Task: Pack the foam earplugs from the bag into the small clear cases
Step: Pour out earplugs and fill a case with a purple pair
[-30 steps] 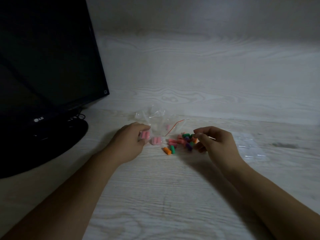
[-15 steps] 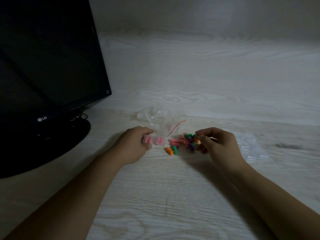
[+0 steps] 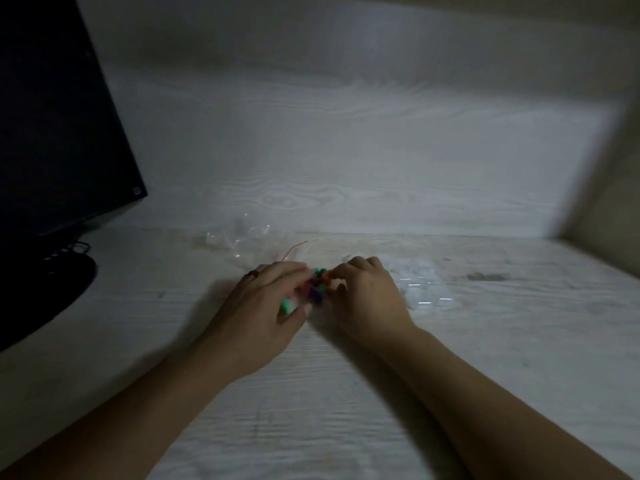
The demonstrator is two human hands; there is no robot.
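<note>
both hands crowd the earplugs; cases lie just right.

The desk has a pale, whitewashed wood-grain finish, matt, with fine linear texture. The back panel carries the same pale wood-grain pattern, also matt. The bag is thin clear plastic film, crinkled, with glossy highlights. The cases are clear rigid plastic, glossy at the edges. The earplugs look matt and coloured. The monitor has a dark, smooth screen and black plastic bezel.
</note>
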